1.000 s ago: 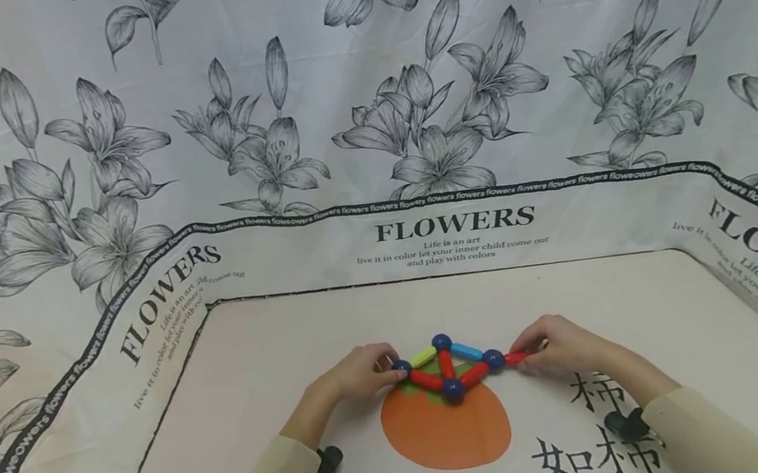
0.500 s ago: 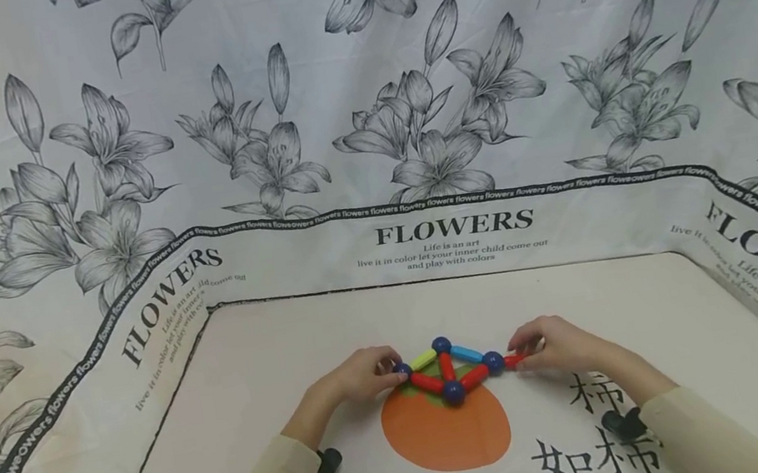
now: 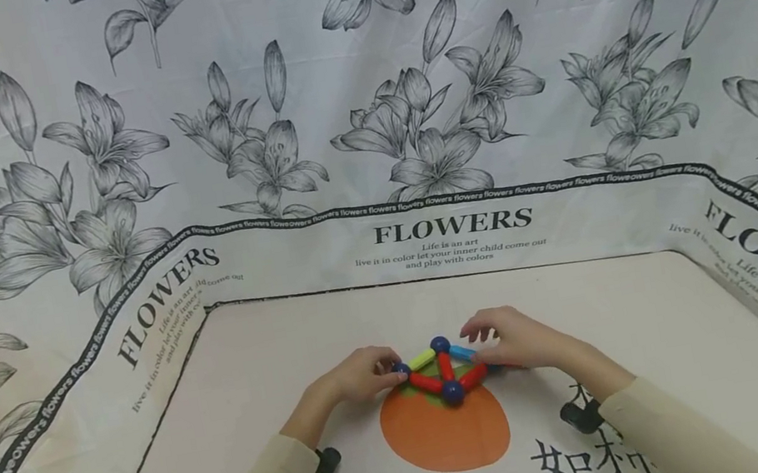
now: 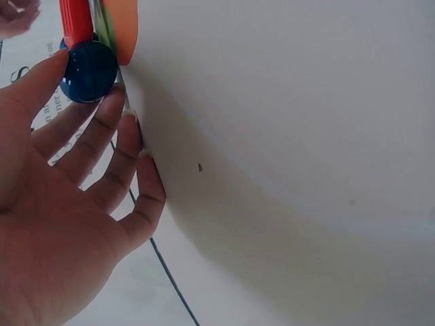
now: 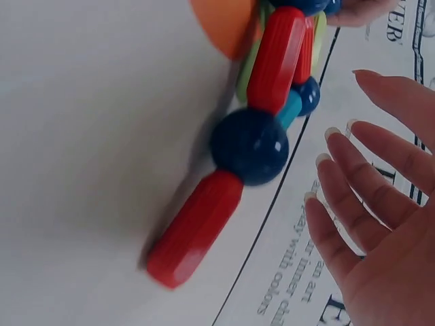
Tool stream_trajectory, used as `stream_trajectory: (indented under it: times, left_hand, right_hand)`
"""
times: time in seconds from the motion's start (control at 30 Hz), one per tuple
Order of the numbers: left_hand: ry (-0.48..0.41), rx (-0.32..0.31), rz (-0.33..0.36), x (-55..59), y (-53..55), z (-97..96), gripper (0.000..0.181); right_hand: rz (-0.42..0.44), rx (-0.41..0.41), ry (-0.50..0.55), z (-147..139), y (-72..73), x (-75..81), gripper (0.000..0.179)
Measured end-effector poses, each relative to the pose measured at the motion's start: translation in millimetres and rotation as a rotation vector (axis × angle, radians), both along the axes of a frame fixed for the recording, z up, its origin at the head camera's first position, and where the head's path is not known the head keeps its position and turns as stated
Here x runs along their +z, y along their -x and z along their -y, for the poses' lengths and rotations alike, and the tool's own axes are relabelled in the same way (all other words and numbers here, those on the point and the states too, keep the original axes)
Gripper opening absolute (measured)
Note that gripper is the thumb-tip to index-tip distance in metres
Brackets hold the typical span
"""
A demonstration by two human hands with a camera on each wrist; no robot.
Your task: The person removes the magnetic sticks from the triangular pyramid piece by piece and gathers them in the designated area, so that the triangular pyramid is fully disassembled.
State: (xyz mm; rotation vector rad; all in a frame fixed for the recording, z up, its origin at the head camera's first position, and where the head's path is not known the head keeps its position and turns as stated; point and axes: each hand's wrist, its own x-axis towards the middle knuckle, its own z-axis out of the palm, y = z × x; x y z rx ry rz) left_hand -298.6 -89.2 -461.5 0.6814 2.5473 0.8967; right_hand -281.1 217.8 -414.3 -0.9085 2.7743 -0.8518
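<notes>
Frame (image 3: 446,368) on table (image 3: 276,343), partly over fruit print (image 3: 447,437). Left hand (image 3: 360,373) pinches its left ball (image 4: 88,73) between thumb and fingers; right hand (image 3: 525,338), fingers apart, near right ball (image 5: 250,147).

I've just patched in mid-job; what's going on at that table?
A person has both hands at a glossy, diamond-shaped ball-and-rod frame, which sits partly over a printed orange circle. The left hand pinches the dark blue ball at its left corner. The right hand is open and holds nothing, by the frame's right side. There, a ridged red rod sticks out from another glossy dark blue ball, its far end joined to nothing.
</notes>
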Motion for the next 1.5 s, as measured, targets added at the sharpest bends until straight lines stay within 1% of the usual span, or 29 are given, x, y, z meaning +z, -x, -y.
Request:
stream_trajectory:
  times: [0.23,0.37,0.53,0.67,0.8,0.93,1.03,1.1,1.27,1.37,1.5]
  left_hand:
    - [-0.005,0.009,0.017,3.6,-2.5,-1.6,0.025]
    - [-0.009,0.003,0.012,5.4,-3.3,-1.8,0.025]
    - [-0.011,-0.015,-0.008,3.9,-2.7,-3.7,0.024]
    - [-0.014,-0.014,-0.009,2.9,-4.1,-4.6,0.023]
    - [-0.017,-0.01,0.008,2.8,-6.0,-3.6,0.024]
    - [-0.023,0.01,0.02,5.4,-8.3,1.9,0.024]
    - [-0.014,0.036,0.022,5.9,-9.8,8.5,0.022]
    - [-0.012,0.041,0.022,5.2,-10.0,11.7,0.02]
    - [-0.047,0.004,0.032,5.3,-10.2,8.9,0.02]
    - [-0.055,-0.001,0.024,5.6,-9.7,5.3,0.02]
    - [-0.042,0.003,-0.001,2.2,-6.9,3.2,0.021]
  right_hand:
    - [0.007,-0.001,0.009,32,7.3,-6.5,0.042]
    - [0.01,0.016,-0.018,48,13.9,-13.0,0.043]
    - [0.006,0.067,-0.064,61,23.9,-22.4,0.034]
    - [0.059,0.1,-0.051,69,28.7,-28.2,0.024]
    - [0.098,0.093,-0.065,76,29.6,-31.6,0.017]
    - [0.09,0.074,-0.079,85,29.6,-30.1,0.013]
    - [0.084,0.086,-0.072,93,30.8,-28.2,0.012]
    - [0.082,0.075,-0.075,96,31.5,-27.8,0.013]
    - [0.073,-0.001,-0.101,92,32.7,-28.6,0.012]
    - [0.076,-0.004,-0.097,88,33.9,-28.4,0.012]
    - [0.085,0.01,-0.077,85,34.5,-27.5,0.016]
